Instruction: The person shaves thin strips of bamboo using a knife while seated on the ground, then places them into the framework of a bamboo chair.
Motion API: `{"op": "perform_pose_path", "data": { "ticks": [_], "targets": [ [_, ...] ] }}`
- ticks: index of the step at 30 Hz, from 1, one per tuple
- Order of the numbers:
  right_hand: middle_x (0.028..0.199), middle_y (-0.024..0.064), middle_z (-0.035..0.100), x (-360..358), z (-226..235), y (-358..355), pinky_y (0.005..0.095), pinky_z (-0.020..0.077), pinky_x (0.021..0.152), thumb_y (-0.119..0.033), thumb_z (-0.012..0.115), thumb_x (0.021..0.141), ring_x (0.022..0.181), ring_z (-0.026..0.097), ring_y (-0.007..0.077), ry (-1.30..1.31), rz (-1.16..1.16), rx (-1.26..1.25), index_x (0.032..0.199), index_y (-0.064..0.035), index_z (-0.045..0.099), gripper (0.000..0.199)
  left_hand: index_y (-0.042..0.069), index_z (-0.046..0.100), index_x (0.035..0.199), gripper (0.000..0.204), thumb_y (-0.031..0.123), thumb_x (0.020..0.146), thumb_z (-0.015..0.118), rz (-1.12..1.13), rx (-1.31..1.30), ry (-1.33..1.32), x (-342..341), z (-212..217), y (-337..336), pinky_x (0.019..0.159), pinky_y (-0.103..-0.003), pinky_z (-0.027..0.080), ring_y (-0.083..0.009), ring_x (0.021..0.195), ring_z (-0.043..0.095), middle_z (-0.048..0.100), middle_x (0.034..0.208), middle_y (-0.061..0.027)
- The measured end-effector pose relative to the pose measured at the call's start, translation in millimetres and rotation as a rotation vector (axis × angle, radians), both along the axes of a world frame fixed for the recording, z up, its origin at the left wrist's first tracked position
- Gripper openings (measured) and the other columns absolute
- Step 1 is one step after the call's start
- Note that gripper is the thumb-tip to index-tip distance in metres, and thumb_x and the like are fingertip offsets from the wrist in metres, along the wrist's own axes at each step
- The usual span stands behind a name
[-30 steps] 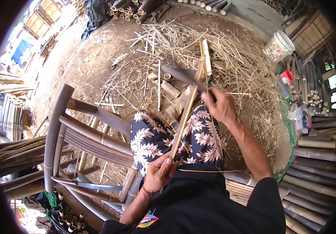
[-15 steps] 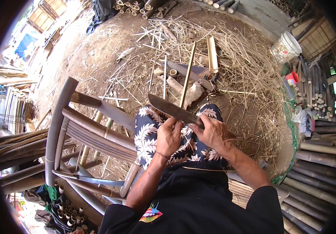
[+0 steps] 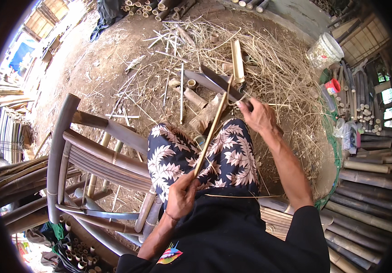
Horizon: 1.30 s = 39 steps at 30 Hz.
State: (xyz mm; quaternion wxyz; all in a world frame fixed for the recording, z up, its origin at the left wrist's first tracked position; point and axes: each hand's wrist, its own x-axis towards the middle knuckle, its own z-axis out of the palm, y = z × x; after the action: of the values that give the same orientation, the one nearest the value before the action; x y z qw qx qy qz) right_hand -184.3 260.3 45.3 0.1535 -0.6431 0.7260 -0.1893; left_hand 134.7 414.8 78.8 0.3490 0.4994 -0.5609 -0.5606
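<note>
My left hand [image 3: 182,195] is closed on the near end of a narrow bamboo strip [image 3: 211,134], low over my lap. The strip slants up and away between my knees. My right hand [image 3: 261,117] grips the handle of a big dark-bladed knife [image 3: 218,83], held out beyond my right knee. Its blade meets or crosses the strip near the strip's far end; whether they touch I cannot tell. A thin curl of bamboo hangs near the blade by the right hand. Below them on the ground lies a bamboo stump [image 3: 195,98].
Pale shavings [image 3: 278,68] cover the ground ahead. A split bamboo piece [image 3: 237,61] lies among them. At my left stands a bamboo chair [image 3: 107,148]. Stacked bamboo poles [image 3: 371,200] line the right side, with a white bucket [image 3: 325,51] and a red container [image 3: 332,86] farther off.
My right hand has carried the knife forward and away from my lap. My left hand has dropped slightly toward my body, holding the strip's near end. The whole view has shifted slightly.
</note>
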Motion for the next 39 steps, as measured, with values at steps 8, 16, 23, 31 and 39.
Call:
{"op": "perform_pose_path", "data": {
  "ticks": [8, 16, 23, 31, 39],
  "targets": [
    [0.053, -0.0037, 0.045, 4, 6, -12, 0.0303, 0.036, 0.04, -0.073, 0.032, 0.091, 0.042, 0.041, 0.0097, 0.032, -0.002, -0.025, 0.081, -0.0098, 0.056, 0.068, 0.001, 0.061, 0.117, 0.028, -0.001, 0.09, 0.056, -0.033, -0.046, -0.197, 24, 25, -1, 0.064, -0.03, 0.048, -0.0197, 0.069, 0.059, 0.059, 0.078, -0.0145],
    [0.051, 0.0004, 0.051, 60, 47, 25, 0.0257, 0.0414, 0.038, -0.053, 0.057, 0.091, 0.04, 0.049, 0.0088, -1.115, -0.124, 0.361, 0.082, -0.0035, 0.059, 0.051, -0.001, 0.06, 0.11, 0.022, 0.015, 0.096, 0.057, 0.51, -0.24, 0.131, 8, -20, -74, 0.074, -0.024, 0.044, -0.008, 0.088, 0.051, 0.055, 0.103, -0.005],
    [0.067, -0.0011, 0.055, 136, 30, 28, 0.0224, 0.0454, 0.043, -0.032, 0.07, 0.088, 0.047, 0.05, 0.007, -1.539, -0.406, 0.251, 0.09, -0.007, 0.06, 0.027, 0.003, 0.049, 0.125, 0.039, 0.0, 0.089, 0.063, 0.092, -0.399, -0.072, -33, -20, -95, 0.07, -0.024, 0.049, -0.0114, 0.082, 0.058, 0.062, 0.101, -0.0082],
    [0.061, 0.0002, 0.053, 72, 38, -24, 0.0218, 0.0423, 0.037, -0.05, 0.059, 0.092, 0.044, 0.05, 0.0072, -0.965, -0.219, 0.019, 0.087, -0.0055, 0.055, 0.045, -0.004, 0.055, 0.125, 0.039, 0.026, 0.1, 0.052, -0.23, 0.673, 0.5, 31, 5, -47, 0.054, -0.022, 0.047, -0.0094, 0.062, 0.057, 0.057, 0.076, -0.0013],
    [0.052, 0.0021, 0.049, 127, 24, 68, 0.0357, 0.0472, 0.042, -0.065, 0.043, 0.092, 0.041, 0.052, 0.0167, 0.017, 0.488, -0.314, 0.08, -0.0107, 0.05, 0.056, 0.0, 0.063, 0.119, 0.031, 0.022, 0.099, 0.054, 0.137, 0.15, -0.039, 11, 8, -69, 0.048, -0.02, 0.031, -0.0024, 0.058, 0.04, 0.047, 0.068, 0.0066]
  ]
}}
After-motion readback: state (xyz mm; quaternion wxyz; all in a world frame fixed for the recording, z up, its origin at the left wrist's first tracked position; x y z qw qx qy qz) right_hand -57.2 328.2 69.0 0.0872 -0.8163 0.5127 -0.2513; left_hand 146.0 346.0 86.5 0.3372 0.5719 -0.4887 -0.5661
